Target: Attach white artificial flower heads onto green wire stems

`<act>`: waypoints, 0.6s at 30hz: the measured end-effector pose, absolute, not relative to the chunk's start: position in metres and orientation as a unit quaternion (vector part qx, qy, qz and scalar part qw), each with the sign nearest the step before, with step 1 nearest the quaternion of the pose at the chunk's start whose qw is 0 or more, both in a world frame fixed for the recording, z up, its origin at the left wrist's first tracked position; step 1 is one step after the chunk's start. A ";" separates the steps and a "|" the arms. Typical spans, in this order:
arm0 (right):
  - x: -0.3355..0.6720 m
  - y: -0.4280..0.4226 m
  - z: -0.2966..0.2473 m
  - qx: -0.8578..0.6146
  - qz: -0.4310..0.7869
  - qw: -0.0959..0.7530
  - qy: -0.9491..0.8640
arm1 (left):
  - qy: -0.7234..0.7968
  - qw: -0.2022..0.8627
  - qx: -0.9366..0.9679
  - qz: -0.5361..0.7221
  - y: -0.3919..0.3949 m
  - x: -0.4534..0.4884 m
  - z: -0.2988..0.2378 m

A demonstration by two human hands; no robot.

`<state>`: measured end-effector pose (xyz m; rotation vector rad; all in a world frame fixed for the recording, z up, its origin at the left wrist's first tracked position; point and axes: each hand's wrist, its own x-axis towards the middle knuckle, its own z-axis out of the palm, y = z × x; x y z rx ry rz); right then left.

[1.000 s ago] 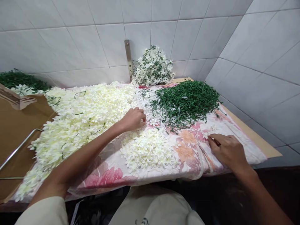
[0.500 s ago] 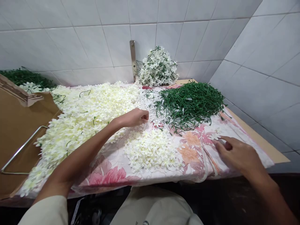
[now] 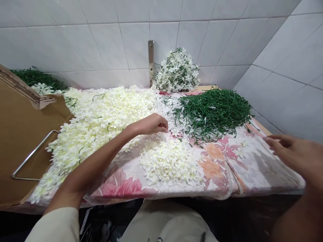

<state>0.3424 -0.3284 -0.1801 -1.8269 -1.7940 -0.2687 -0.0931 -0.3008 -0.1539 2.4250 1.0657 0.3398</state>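
Note:
My left hand (image 3: 153, 124) is closed in a pinch above the inner edge of the large heap of white artificial flowers (image 3: 108, 114). Whatever its fingertips grip is hidden or too small to name. Just in front of it lies a smaller pile of white blossoms (image 3: 174, 163). Over the right end of the table, my right hand (image 3: 295, 153) has thumb and forefinger drawn together. I cannot make out anything between them. To that hand's left, a few loose blossoms (image 3: 241, 150) rest on the floral cloth (image 3: 267, 168).
A tangle of green stems (image 3: 217, 112) lies right of centre, with white bits (image 3: 171, 114) beside it. Behind stands a stemmed flower pile (image 3: 176, 72) near a metal bracket (image 3: 151, 62). A cardboard box (image 3: 27, 141) with a wire handle (image 3: 35, 154) is at left. Tiled walls border the table.
My right hand has moved right, away from the loose blossoms, which stay on the cloth. My left hand keeps its pinch in nearly the same place. The view has shifted slightly.

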 end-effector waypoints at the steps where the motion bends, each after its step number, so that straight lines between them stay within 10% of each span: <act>1: 0.323 -0.330 -0.175 -0.691 -0.090 0.276 -0.662 | 0.383 0.247 0.881 0.126 -0.300 -0.093 -0.154; 5: 0.225 -0.341 -0.167 -0.522 0.062 0.326 -0.786 | 0.369 0.257 0.883 0.133 -0.301 -0.092 -0.153; 18: 0.107 -0.314 -0.177 -0.349 0.103 -0.014 -0.931 | 0.400 0.307 0.850 0.152 -0.306 -0.094 -0.144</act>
